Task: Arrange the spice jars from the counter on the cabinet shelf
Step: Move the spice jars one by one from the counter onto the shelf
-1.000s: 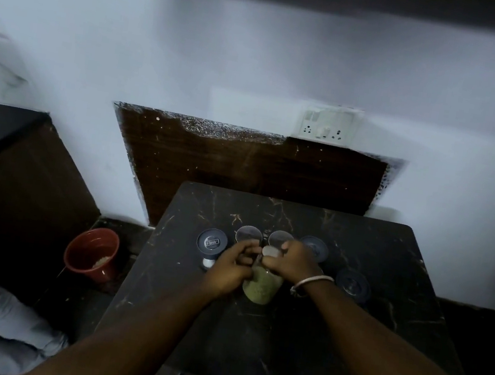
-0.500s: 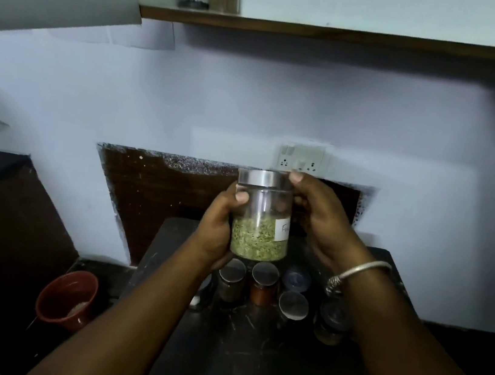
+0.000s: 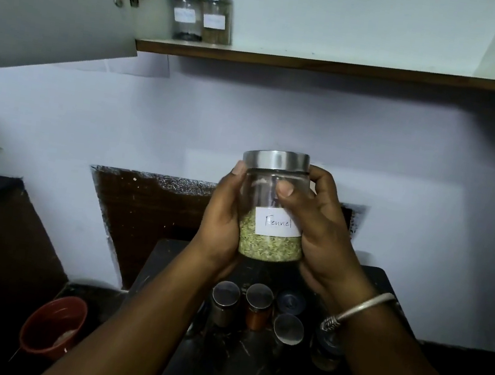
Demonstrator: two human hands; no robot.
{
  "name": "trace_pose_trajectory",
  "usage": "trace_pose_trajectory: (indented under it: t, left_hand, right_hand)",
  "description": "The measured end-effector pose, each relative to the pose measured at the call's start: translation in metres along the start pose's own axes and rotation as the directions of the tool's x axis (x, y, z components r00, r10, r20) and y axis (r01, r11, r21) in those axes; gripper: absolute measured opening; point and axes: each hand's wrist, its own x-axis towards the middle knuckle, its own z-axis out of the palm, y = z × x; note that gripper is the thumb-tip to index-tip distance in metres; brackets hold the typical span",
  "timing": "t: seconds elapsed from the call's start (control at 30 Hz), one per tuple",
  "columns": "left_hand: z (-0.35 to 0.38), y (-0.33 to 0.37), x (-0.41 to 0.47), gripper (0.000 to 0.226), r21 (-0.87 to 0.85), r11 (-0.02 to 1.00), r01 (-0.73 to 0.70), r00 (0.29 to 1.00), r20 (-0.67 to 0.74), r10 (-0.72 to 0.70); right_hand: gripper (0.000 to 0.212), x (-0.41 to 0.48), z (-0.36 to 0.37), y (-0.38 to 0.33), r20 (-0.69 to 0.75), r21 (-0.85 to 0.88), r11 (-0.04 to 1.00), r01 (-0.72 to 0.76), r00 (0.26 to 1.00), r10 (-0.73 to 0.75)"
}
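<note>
I hold the fennel jar (image 3: 273, 210) upright at frame centre, left hand (image 3: 226, 216) and right hand (image 3: 318, 229) each wrapping a grip round its sides. The cabinet shelf (image 3: 336, 67) lies above, toward upper left, beside two shelved jars (image 3: 200, 15).

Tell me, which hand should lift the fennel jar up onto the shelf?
Probably the right hand: it wraps more of the fennel jar, and the free shelf space lies right of the two jars already there.
</note>
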Motion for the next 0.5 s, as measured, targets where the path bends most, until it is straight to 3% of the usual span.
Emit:
trace_pose_trajectory:
  t: [0.1,0.17,0.33,0.5]
  left_hand:
    - [0.006,0.008,0.002,0.094,0.084,0.996,0.006,1.000,-0.014,-0.005]
    - [0.006,0.013,0.003,0.105,0.093,0.996,0.005,1.000,-0.015,-0.004]
    - [0.008,0.026,0.007,0.083,-0.017,1.000,0.008,1.000,0.006,-0.008]
    - [0.013,0.035,0.014,0.067,0.021,1.000,-0.001,1.000,0.007,0.001]
  right_hand:
    - [0.058,0.000,0.005,-0.005,0.006,0.018,1.000,-0.007,1.000,0.006]
    - [0.057,-0.001,0.006,-0.011,0.030,0.061,0.998,-0.025,0.999,0.023]
    - [0.056,0.001,0.008,-0.023,0.055,0.150,0.988,-0.026,0.998,0.018]
    - [0.053,0.007,0.009,-0.033,0.057,0.081,0.997,-0.014,0.998,0.009]
